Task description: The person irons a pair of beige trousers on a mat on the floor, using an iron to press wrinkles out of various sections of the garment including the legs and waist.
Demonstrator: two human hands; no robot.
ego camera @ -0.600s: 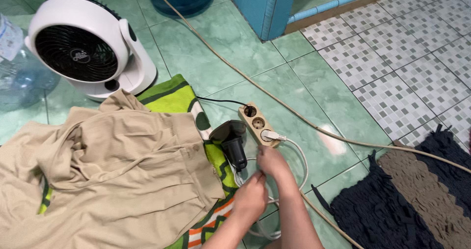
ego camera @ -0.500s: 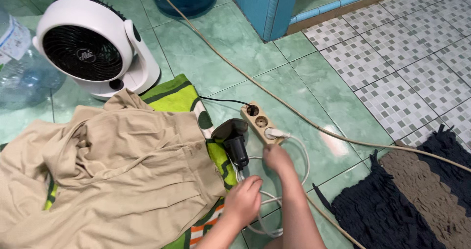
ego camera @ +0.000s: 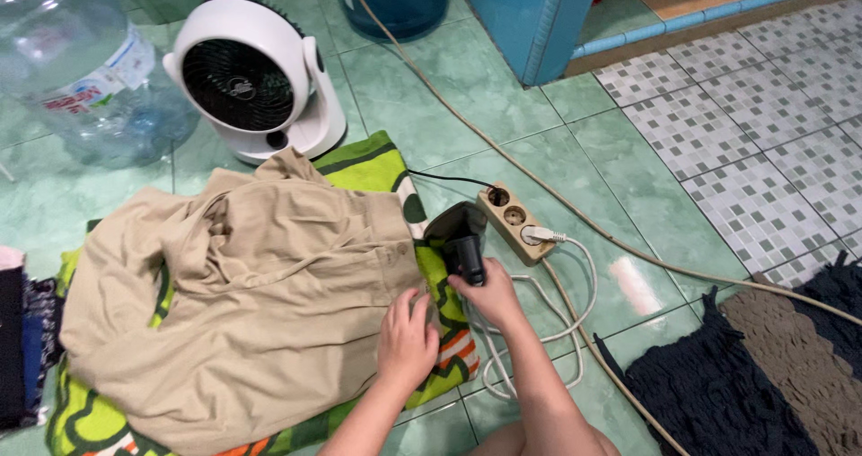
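Right hand: the right hand (ego camera: 492,296) reaches to the handle end of a small black handheld clothes iron (ego camera: 461,237); its fingers (ego camera: 467,281) curl about the handle, so the grip is clenched on the iron.
Left hand: the left hand (ego camera: 406,342) lies palm down with spread fingers on the right edge of a beige crumpled cotton garment (ego camera: 242,285) (grip released, pressing flat, nothing enclosed).
Iron: it stands on the floor at the right border of the cloth pile, just beside the power strip, its dark body tilted toward the garment.
Garment: spread in loose folds over a bright green patterned towel with black, white and orange markings (ego camera: 368,164), which shows at the top right and along the lower edge.
Power strip: a tan three-socket plastic extension block (ego camera: 512,221) lies on the pale green glazed floor tiles (ego camera: 503,115); a white plug (ego camera: 537,235) sits in its nearest socket, the other two being open.
Cables: a white looped cord (ego camera: 575,312) coils on the tiles right of the hands; a long beige cable (ego camera: 431,83) crosses the floor diagonally; a thin black lead (ego camera: 440,179) runs to the far end of the strip.
Surroundings: a round white desk fan with black grille (ego camera: 244,83) stands behind the garment; a large clear plastic water jug (ego camera: 81,61) lies to its left; a dark blue and brown tufted mat (ego camera: 763,375) occupies the lower right.
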